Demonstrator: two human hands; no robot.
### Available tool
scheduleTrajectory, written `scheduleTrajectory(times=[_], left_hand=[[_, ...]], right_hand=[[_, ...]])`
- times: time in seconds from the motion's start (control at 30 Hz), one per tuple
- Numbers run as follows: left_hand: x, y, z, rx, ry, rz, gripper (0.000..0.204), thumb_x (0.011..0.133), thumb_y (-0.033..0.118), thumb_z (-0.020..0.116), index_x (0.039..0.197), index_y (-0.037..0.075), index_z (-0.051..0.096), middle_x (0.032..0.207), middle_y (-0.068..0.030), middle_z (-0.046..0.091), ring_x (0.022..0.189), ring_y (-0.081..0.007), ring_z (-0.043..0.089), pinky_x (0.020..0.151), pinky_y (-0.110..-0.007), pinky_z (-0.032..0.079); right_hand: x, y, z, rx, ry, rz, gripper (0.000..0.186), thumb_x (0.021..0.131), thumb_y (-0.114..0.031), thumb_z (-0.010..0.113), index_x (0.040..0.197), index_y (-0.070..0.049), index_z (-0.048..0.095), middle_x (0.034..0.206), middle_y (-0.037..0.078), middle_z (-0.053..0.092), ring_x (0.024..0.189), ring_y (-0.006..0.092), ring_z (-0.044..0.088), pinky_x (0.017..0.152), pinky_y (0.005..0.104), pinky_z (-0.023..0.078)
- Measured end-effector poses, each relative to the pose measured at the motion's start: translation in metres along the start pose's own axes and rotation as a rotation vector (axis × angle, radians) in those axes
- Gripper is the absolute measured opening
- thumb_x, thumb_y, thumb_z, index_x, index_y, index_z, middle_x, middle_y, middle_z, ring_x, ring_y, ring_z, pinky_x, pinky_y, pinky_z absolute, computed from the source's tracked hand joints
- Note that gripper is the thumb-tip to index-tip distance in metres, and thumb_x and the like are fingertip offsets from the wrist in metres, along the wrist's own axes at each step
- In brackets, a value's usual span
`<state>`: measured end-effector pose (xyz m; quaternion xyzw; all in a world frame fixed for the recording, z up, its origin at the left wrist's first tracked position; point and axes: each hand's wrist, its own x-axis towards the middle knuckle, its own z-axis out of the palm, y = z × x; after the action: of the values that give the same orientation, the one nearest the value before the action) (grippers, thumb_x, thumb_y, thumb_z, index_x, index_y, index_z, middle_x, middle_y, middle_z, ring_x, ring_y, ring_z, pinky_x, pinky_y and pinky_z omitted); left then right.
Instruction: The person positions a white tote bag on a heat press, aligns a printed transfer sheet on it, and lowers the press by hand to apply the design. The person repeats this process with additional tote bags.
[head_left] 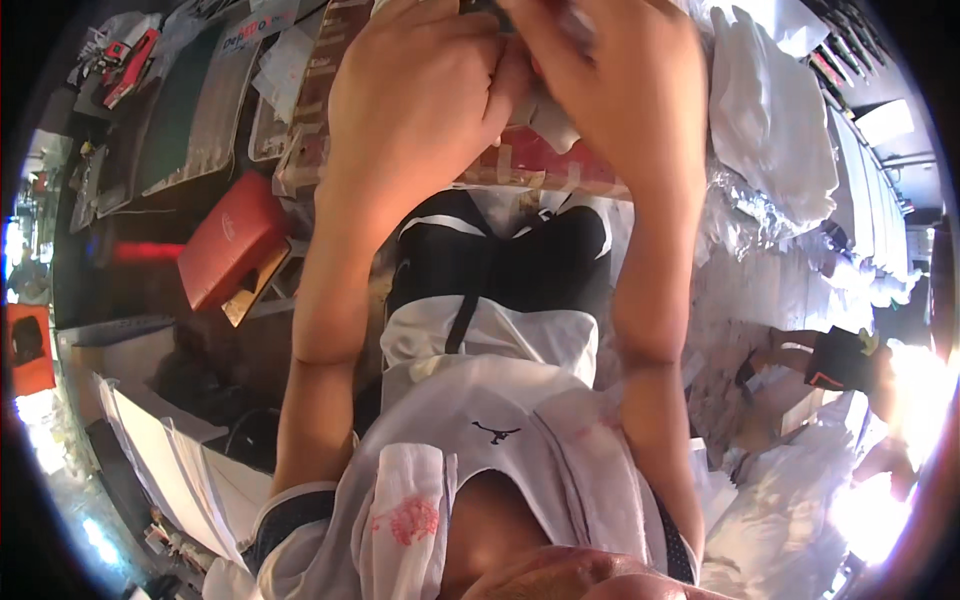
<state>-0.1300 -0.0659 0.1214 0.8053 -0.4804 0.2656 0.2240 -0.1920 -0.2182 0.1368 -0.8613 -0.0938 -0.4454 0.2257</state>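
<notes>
Both my hands are close together at the top edge of the view, above a red board (535,155) with tape along its worn edge. My left hand (425,85) has its fingers bent and closed; what they hold, if anything, is hidden. Just across from it, my right hand (625,85) bends inward, its fingers blurred and partly cut off by the top of the picture. Between the hands a small pale piece (552,122) lies on the board, partly covered by my right hand. Its kind cannot be made out.
Left of my forearm a red box (235,240) rests tilted near a dark green panel (190,125). White cloth (775,120) is piled on the right, with clear plastic film (750,215) below it. Another person's arm (885,440) shows at the far right.
</notes>
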Motion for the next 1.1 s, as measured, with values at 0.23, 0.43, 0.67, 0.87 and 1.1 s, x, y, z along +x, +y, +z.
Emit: scheduleTrajectory(times=[0.23,0.43,0.67,0.87,1.1], left_hand=[[-0.007,0.001,0.008,0.073,0.054,0.014,0.020,0.093,0.018,0.064,0.085,0.001,0.071,0.086,-0.0144,0.070,0.083,-0.0373,0.064,0.080,-0.048,0.049],[-0.007,-0.003,0.014,-0.004,0.170,0.040,0.016,0.078,0.017,0.071,0.067,0.006,0.070,0.071,-0.0097,0.069,0.078,-0.0282,0.065,0.078,-0.043,0.051],[-0.010,-0.001,0.014,0.006,0.162,0.039,0.013,0.076,0.014,0.072,0.066,0.007,0.069,0.071,-0.0074,0.068,0.077,-0.0262,0.065,0.079,-0.042,0.050],[-0.010,0.000,0.015,-0.016,0.159,0.016,0.013,0.077,0.013,0.072,0.066,0.007,0.067,0.071,-0.0069,0.068,0.078,-0.0256,0.065,0.079,-0.042,0.049],[-0.011,-0.001,0.016,-0.012,0.122,0.001,0.009,0.076,0.011,0.070,0.068,0.008,0.068,0.071,-0.0073,0.067,0.079,-0.0259,0.065,0.078,-0.042,0.049]], right_hand=[[-0.003,0.005,0.006,-0.213,-0.234,-0.151,0.018,0.100,-0.018,0.063,0.099,-0.003,0.073,0.085,0.014,0.071,0.084,0.0356,0.069,0.076,0.0475,0.054],[-0.013,0.004,0.021,-0.134,-0.092,-0.031,0.030,0.101,-0.029,0.066,0.088,-0.005,0.077,0.080,0.010,0.073,0.078,0.0328,0.065,0.076,0.0430,0.053],[-0.012,0.002,0.021,-0.086,-0.095,-0.004,0.036,0.102,-0.028,0.064,0.072,-0.007,0.070,0.069,0.007,0.068,0.071,0.0297,0.061,0.073,0.0433,0.050],[-0.014,0.003,0.019,-0.102,-0.136,-0.013,0.031,0.103,-0.025,0.064,0.085,-0.002,0.076,0.078,0.008,0.073,0.074,0.0285,0.061,0.074,0.0407,0.049],[-0.018,0.008,0.029,-0.060,-0.009,-0.041,0.035,0.100,-0.027,0.066,0.071,-0.007,0.071,0.068,0.006,0.067,0.072,0.0287,0.061,0.074,0.0423,0.049]])
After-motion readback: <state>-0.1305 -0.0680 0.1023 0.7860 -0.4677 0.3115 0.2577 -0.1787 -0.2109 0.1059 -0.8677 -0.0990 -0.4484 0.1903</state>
